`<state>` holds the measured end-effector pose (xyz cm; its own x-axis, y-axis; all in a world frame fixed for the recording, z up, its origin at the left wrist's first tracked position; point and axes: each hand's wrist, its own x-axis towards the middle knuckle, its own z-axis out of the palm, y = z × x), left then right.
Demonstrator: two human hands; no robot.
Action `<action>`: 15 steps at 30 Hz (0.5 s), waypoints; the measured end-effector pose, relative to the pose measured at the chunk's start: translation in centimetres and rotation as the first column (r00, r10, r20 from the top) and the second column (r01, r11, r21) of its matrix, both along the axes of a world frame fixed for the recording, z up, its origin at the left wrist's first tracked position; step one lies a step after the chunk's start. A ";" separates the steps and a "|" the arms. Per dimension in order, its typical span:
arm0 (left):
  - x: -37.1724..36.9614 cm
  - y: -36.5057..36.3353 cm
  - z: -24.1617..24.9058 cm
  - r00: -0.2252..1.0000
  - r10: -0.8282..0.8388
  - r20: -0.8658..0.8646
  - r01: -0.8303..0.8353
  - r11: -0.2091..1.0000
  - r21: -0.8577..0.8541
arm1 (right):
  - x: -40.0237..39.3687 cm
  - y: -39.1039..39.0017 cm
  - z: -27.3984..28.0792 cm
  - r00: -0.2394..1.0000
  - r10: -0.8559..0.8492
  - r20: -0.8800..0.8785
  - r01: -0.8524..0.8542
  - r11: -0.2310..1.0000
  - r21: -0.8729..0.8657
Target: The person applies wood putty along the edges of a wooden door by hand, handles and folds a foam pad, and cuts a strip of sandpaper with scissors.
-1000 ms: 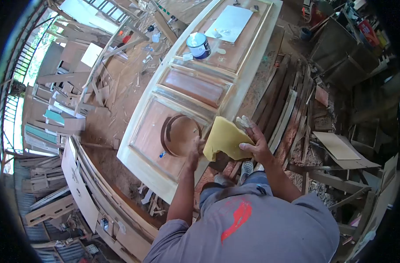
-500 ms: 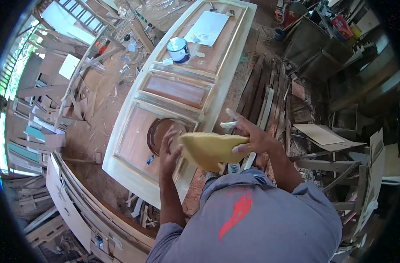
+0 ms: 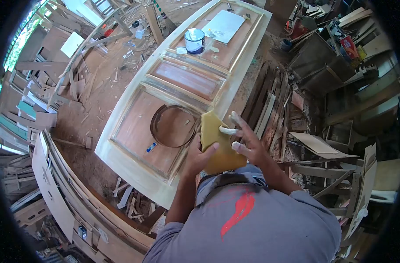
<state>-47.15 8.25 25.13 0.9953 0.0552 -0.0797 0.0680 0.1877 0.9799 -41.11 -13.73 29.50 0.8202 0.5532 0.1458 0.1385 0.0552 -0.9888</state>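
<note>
A yellow sheet of sandpaper point(image 3: 219, 147) with an uneven edge is upright in front of my chest. My left hand point(image 3: 198, 155) grips its left side, thumb on the near face and the other fingers hidden behind. My right hand point(image 3: 251, 142) is at the right side with fingers spread, a whitened fingertip and the thumb touching the sheet. Beyond my hands lies a panelled wooden door point(image 3: 141, 129) with pale edges. A coiled dark brown strip point(image 3: 154, 127) and a small blue item point(image 3: 151, 147) rest on its nearest panel.
Farther along the door are an open paint can point(image 3: 194, 41), a white board point(image 3: 224, 26) and a small brush point(image 3: 246, 16). Planks point(image 3: 265, 116) lie along the right. Curved panels point(image 3: 62, 184) lean at lower left. Wood scraps litter the floor point(image 3: 99, 103).
The sandpaper has turned from lying crosswise to standing more upright, closer to my body. My left hand has moved right, and my right hand's fingers have shifted onto the sheet's face.
</note>
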 end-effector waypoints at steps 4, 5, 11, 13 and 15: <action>-1.1 0.2 1.1 0.992 -0.017 -0.126 -0.061 0.808 -0.587 | -0.5 1.6 0.0 0.953 0.186 -0.240 -0.145 0.973 0.178; -1.1 0.9 0.7 0.988 -0.038 -0.149 -0.057 0.810 -0.583 | -0.4 1.8 -0.3 0.958 0.207 -0.199 -0.177 0.971 0.158; -1.9 1.5 1.9 0.962 0.006 -0.273 -0.234 0.534 -0.813 | 1.8 2.9 -3.3 0.960 0.270 0.071 -0.263 0.960 -0.097; -2.2 1.1 1.3 0.969 0.110 -0.221 -0.239 0.637 -0.733 | 3.0 4.1 -3.6 0.958 0.276 0.072 -0.274 0.961 -0.041; -2.0 0.0 -0.9 0.968 0.239 -0.070 -0.247 0.887 -0.391 | 3.6 5.0 -3.8 0.933 0.351 -0.080 -0.340 0.932 0.125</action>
